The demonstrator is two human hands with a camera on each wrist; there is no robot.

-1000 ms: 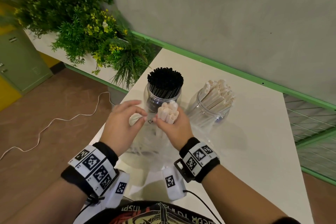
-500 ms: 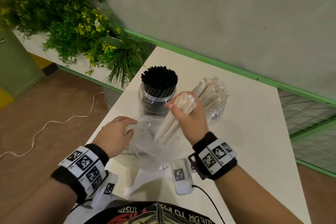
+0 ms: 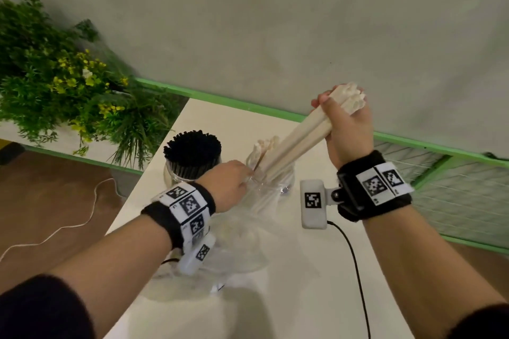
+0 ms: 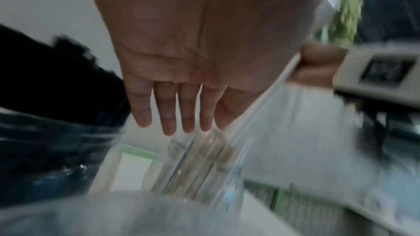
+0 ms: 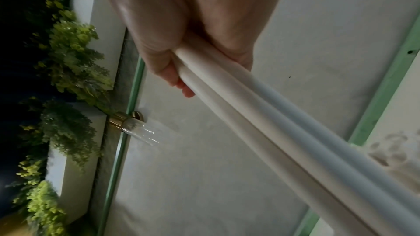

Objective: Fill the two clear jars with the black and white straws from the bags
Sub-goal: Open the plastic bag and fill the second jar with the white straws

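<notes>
Indoors: white tabletop [image 3: 308, 278] against a grey wall [image 3: 275, 22] with green trim, green plant with yellow flowers [image 3: 63, 85] left, brown floor beyond. Right hand [image 3: 345, 124] raised, fingers wrapped round a bundle of long white paper straws [image 3: 292, 143], long axis slanting from upper right down-left into the clear glass jar [image 3: 286, 181]. Left hand [image 3: 230, 183] at that jar's rim, fingers straight and relaxed in the blurred left wrist view only. Clear jar of black straws [image 3: 192, 154] just left. Crumpled clear plastic bag [image 3: 242, 242] nearer. Brass wall fitting [image 5: 126, 120] visible only from the right wrist.
</notes>
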